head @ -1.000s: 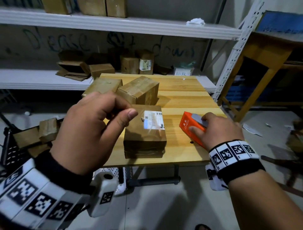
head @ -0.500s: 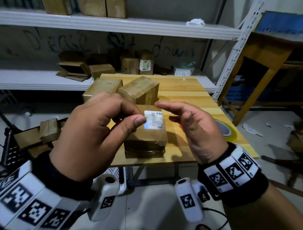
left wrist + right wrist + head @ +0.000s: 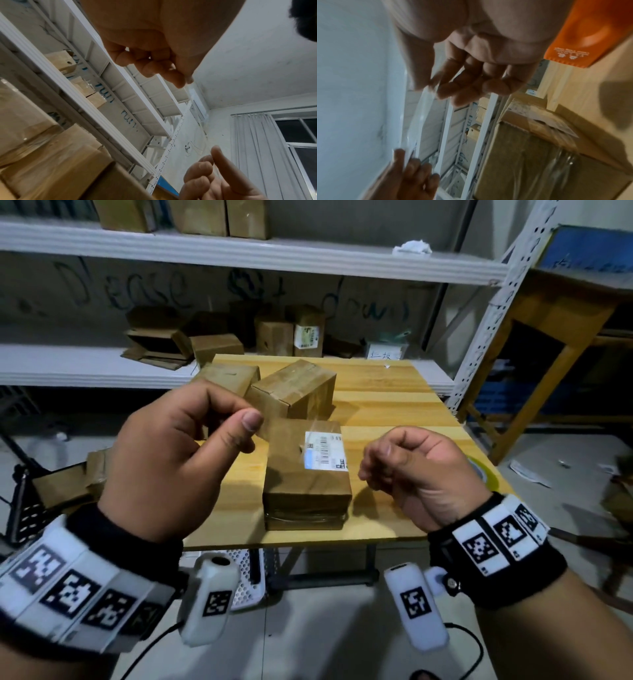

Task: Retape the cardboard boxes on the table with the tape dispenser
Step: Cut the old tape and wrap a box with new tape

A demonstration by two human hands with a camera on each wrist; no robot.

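Note:
A clear tape strip (image 3: pixel 418 121) stretches between my two hands above the table. My left hand (image 3: pixel 248 416) pinches one end between thumb and fingers. The other end is pinched by my right hand (image 3: pixel 371 463), fingers curled. Below them lies a cardboard box with a white label (image 3: pixel 305 484), wrapped in glossy tape. Two more cardboard boxes (image 3: pixel 294 392) (image 3: pixel 229 378) sit behind it. The orange tape dispenser (image 3: pixel 590 33) lies on the table behind my right hand; in the head view only its yellowish tape roll (image 3: pixel 483 470) shows.
The wooden table (image 3: pixel 394 405) has bare surface at its right and far side. White metal shelving (image 3: pixel 239 251) with more boxes stands behind it. A black crate with boxes (image 3: pixel 51 491) stands at the left, and a wooden frame (image 3: pixel 548 320) at the right.
My right hand left the orange dispenser, rose to meet my left hand, then drew back to the right gripping the tape end. My left hand rose slightly.

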